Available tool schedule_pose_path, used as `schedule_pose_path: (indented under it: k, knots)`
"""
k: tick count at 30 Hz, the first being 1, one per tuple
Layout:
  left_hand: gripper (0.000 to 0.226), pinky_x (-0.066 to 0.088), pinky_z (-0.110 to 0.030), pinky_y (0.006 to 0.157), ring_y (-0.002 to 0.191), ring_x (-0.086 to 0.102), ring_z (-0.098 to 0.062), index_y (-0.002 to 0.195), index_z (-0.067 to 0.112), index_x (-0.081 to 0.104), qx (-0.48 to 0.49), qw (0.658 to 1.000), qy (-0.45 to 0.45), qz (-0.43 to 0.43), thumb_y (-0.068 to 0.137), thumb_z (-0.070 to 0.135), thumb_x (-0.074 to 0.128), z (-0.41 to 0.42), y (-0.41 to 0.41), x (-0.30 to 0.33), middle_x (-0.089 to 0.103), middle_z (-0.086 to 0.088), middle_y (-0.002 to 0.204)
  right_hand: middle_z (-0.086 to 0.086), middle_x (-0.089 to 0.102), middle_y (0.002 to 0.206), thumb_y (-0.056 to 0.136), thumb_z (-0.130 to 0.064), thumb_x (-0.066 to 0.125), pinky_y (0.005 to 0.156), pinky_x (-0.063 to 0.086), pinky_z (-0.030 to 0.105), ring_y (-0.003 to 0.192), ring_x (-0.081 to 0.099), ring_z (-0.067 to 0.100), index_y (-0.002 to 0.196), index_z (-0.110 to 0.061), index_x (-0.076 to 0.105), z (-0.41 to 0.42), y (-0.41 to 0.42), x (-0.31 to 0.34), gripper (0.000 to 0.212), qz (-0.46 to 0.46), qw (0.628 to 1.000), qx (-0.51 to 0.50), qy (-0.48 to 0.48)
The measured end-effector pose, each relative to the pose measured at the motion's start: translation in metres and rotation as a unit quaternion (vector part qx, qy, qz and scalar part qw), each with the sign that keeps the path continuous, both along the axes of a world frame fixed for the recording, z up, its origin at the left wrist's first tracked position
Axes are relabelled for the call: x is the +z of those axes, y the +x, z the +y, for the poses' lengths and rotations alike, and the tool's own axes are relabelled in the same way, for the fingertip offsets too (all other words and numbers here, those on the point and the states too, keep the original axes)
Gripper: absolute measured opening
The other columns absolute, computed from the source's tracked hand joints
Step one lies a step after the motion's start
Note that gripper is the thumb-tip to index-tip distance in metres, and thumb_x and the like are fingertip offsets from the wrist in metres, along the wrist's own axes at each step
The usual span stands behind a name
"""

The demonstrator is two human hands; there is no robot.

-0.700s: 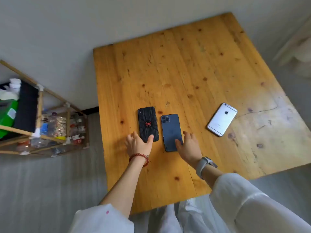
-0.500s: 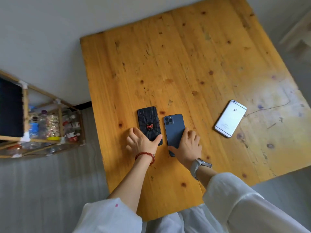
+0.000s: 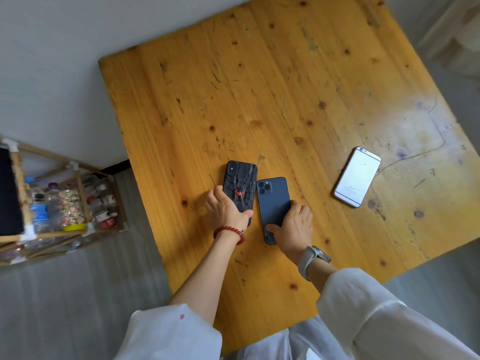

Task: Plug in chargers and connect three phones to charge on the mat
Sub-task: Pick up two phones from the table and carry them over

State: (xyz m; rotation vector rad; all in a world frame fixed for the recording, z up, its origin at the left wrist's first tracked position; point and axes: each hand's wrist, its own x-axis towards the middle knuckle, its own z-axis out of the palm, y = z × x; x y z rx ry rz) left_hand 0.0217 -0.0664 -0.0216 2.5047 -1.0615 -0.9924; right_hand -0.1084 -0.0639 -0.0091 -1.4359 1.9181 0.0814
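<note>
Wooden worktop [image 3: 272, 87], three phones face down. Left hand [image 3: 226, 211] clasps the near end of the spider-case phone [image 3: 240, 185], thumb on one edge, fingers on the other. Right hand [image 3: 293, 229] clasps the near end of the blue phone [image 3: 274, 203] just beside it. Silver phone [image 3: 357, 176] lies well apart to the right. Shelf [image 3: 78, 203] with bottles stands left of the worktop.

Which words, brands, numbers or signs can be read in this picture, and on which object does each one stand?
No text can be read with certainty.
Black phone case: a red spider emblem, no words.
Silver phone: a faint logo and small print on its back, too blurred to read.
Blue phone: no mark visible.
Bottles on the shelf: coloured labels, too small and blurred to read.
Watch and bead bracelet: no text visible.
</note>
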Motion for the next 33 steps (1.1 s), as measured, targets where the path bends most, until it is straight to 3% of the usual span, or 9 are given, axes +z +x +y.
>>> schedule_pose_path:
  k: [3, 5, 9, 14, 18, 22, 24, 27, 33]
  knots:
    - [0.089, 0.037, -0.039, 0.104, 0.127, 0.038, -0.028, 0.138, 0.013, 0.017, 0.022, 0.991, -0.054, 0.117, 0.07, 0.004, 0.073, 0.002, 0.007, 0.003, 0.033, -0.014, 0.141, 0.013, 0.035, 0.125, 0.071, -0.029, 0.075, 0.089, 0.037, 0.043, 0.115, 0.033, 0.032, 0.129, -0.008, 0.029, 0.001, 0.002, 0.0, 0.077, 0.004, 1.0, -0.005, -0.01]
    - [0.085, 0.035, -0.034, 0.103, 0.129, 0.037, -0.026, 0.139, 0.014, 0.016, 0.022, 0.986, -0.072, 0.148, 0.074, 0.001, 0.069, 0.005, 0.013, 0.005, 0.033, -0.012, 0.143, 0.013, 0.035, 0.126, 0.071, -0.029, 0.075, 0.087, 0.037, 0.043, 0.114, 0.034, 0.032, 0.127, -0.008, 0.029, 0.002, 0.005, 0.001, 0.075, 0.011, 1.0, -0.009, -0.007]
    - [0.08, 0.031, -0.034, 0.106, 0.135, 0.029, -0.024, 0.141, 0.015, 0.013, 0.004, 0.985, -0.078, 0.151, 0.08, 0.003, 0.063, 0.013, 0.015, 0.007, 0.027, -0.01, 0.148, 0.015, 0.039, 0.121, 0.074, -0.025, 0.071, 0.083, 0.034, 0.042, 0.111, 0.036, 0.034, 0.119, -0.007, 0.033, 0.0, 0.017, 0.004, 0.061, 0.001, 0.998, -0.064, 0.028]
    - [0.078, 0.025, -0.035, 0.11, 0.139, 0.021, -0.024, 0.143, 0.015, 0.009, 0.009, 0.986, -0.074, 0.151, 0.084, 0.007, 0.059, 0.021, 0.014, 0.005, 0.019, -0.009, 0.152, 0.017, 0.041, 0.123, 0.08, -0.018, 0.061, 0.092, 0.034, 0.046, 0.115, 0.036, 0.035, 0.114, -0.003, 0.036, -0.003, 0.034, 0.007, 0.045, -0.041, 0.986, -0.158, 0.04]
    - [0.078, 0.028, -0.036, 0.108, 0.138, 0.023, -0.024, 0.142, 0.017, 0.012, 0.012, 0.985, -0.081, 0.153, 0.083, 0.008, 0.061, 0.023, 0.017, 0.003, 0.022, -0.008, 0.151, 0.017, 0.04, 0.125, 0.081, -0.018, 0.062, 0.096, 0.035, 0.048, 0.117, 0.037, 0.035, 0.115, 0.0, 0.037, -0.005, 0.035, 0.006, 0.045, -0.053, 0.977, -0.204, 0.022]
    - [0.066, 0.04, -0.033, 0.096, 0.13, 0.037, -0.027, 0.139, 0.016, 0.021, 0.023, 0.984, -0.1, 0.143, 0.084, 0.007, 0.058, 0.024, 0.023, 0.003, 0.035, -0.013, 0.144, 0.017, 0.052, 0.108, 0.088, -0.011, 0.052, 0.081, 0.051, 0.052, 0.095, 0.055, 0.034, 0.116, -0.003, 0.031, 0.004, 0.028, 0.006, 0.035, -0.178, 0.959, -0.222, 0.008]
    - [0.059, 0.044, -0.029, 0.085, 0.122, 0.045, -0.028, 0.136, 0.016, 0.024, 0.015, 0.985, -0.098, 0.138, 0.086, 0.008, 0.055, 0.025, 0.026, 0.005, 0.041, -0.015, 0.138, 0.015, 0.055, 0.108, 0.09, -0.008, 0.048, 0.078, 0.053, 0.049, 0.091, 0.056, 0.031, 0.124, -0.008, 0.029, 0.009, 0.026, 0.01, 0.039, -0.206, 0.956, -0.206, -0.01]
    - [0.053, 0.042, -0.028, 0.085, 0.122, 0.045, -0.027, 0.137, 0.013, 0.025, -0.013, 0.987, -0.085, 0.135, 0.09, 0.011, 0.05, 0.03, 0.026, 0.013, 0.043, -0.014, 0.136, 0.012, 0.06, 0.117, 0.091, -0.009, 0.047, 0.077, 0.05, 0.042, 0.098, 0.059, 0.031, 0.13, -0.013, 0.033, 0.02, 0.023, 0.016, 0.043, -0.203, 0.965, -0.146, -0.073]
    - [0.049, 0.035, -0.018, 0.084, 0.121, 0.044, -0.023, 0.137, 0.008, 0.027, -0.081, 0.982, -0.093, 0.144, 0.092, 0.012, 0.045, 0.049, 0.007, 0.047, 0.044, -0.014, 0.136, 0.006, 0.061, 0.108, 0.093, -0.019, 0.046, 0.065, 0.04, 0.029, 0.086, 0.056, 0.022, 0.117, -0.01, 0.048, 0.049, -0.019, 0.034, 0.025, -0.207, 0.959, -0.162, -0.108]
